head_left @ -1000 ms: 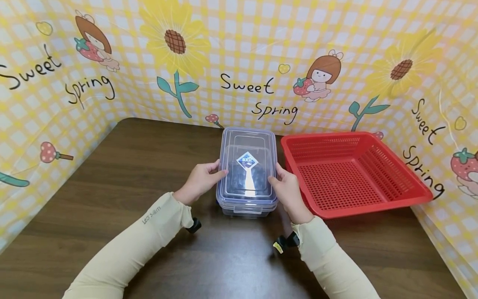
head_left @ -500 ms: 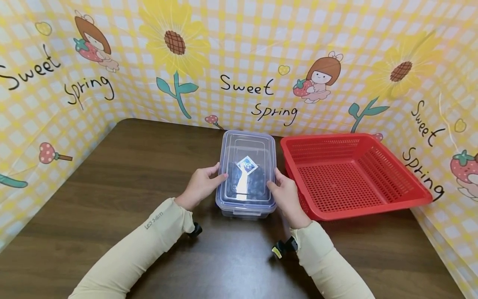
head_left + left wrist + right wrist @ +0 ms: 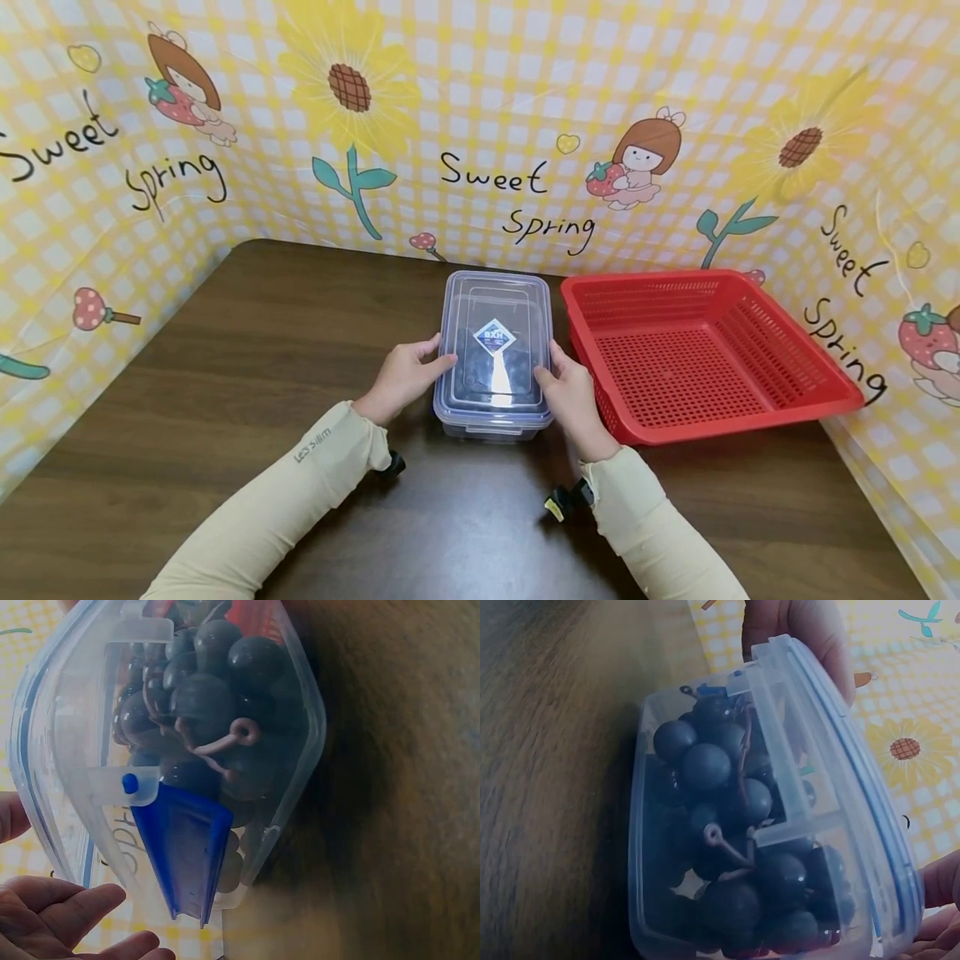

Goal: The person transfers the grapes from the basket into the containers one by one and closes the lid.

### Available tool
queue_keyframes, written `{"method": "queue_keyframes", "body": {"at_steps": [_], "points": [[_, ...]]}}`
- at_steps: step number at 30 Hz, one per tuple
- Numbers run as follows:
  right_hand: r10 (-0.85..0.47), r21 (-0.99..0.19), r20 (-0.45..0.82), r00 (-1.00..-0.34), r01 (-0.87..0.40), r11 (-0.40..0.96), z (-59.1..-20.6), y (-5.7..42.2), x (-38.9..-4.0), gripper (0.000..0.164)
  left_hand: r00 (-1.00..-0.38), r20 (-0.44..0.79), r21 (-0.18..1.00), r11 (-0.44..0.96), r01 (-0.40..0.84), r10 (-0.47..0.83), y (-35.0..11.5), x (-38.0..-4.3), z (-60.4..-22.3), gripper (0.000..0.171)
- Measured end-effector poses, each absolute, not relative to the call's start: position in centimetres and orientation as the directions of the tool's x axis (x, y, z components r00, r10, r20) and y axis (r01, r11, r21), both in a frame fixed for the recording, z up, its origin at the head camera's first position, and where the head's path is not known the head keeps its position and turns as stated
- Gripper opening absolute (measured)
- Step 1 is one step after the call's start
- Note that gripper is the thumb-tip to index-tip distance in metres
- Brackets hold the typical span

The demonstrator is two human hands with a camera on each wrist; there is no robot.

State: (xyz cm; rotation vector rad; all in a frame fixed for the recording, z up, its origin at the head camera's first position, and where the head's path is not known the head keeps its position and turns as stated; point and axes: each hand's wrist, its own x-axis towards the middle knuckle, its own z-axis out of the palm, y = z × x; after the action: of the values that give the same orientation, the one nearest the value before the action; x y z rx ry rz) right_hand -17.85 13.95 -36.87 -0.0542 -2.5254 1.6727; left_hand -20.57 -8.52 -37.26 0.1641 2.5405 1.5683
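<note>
The left grip and right grip hold a lidded box of grapes between them; a red basket sits just right of the right grip.

Yellow-checked walls, apparently cloth, brown tabletop; pale glare

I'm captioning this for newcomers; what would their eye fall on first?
Probably the red basket at the right of the table. Next, the clear lidded container between the left hand and right hand, with dark grape-like balls inside. Behind them hangs a yellow checked sunflower cloth.
</note>
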Motion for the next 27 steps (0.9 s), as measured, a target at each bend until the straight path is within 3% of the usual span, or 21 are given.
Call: {"method": "queue_keyframes", "body": {"at_steps": [11, 27], "points": [[0.043, -0.896, 0.068, -0.997, -0.042, 0.442, -38.0, 14.4, -18.1, 0.051, -0.986, -0.021, 0.868, 0.493, 0.066, 0.168, -8.2, -20.6, -37.6, 0.056], [0.046, -0.894, 0.068, -0.997, -0.041, 0.447, -38.4, 14.2, -17.9, 0.05, -0.981, -0.057, 0.86, 0.508, 0.046, 0.186, -8.6, -20.8, -38.1, 0.055]]}}
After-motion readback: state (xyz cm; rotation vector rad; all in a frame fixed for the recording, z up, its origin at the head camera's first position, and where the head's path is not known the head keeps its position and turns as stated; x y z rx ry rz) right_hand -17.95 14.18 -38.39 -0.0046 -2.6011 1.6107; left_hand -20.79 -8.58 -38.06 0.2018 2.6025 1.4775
